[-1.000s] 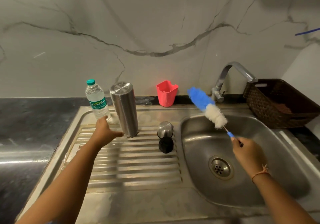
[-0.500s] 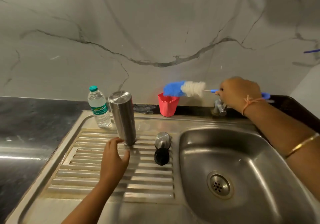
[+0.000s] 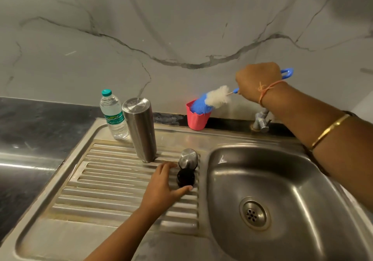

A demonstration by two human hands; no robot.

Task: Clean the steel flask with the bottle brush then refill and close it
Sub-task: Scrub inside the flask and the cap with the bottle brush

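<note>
The brushing is judged over or set aside, since the steel flask (image 3: 141,129) stands uncapped, seemingly mouth down, on the drainboard (image 3: 113,180); refilling and closing are not yet done. The fingers (image 3: 168,166) of the left hand (image 3: 161,186) are spread, with the cap (image 3: 186,168) bracketed between fingertips and thumb; contact cannot be told. The flask is found just beyond those fingertips, and the water bottle (image 3: 114,115) behind it. The right hand (image 3: 257,81) is curled round the handle of the bottle brush (image 3: 212,100), whose head is lowered into the pink cup (image 3: 196,120) below the knuckles.
</note>
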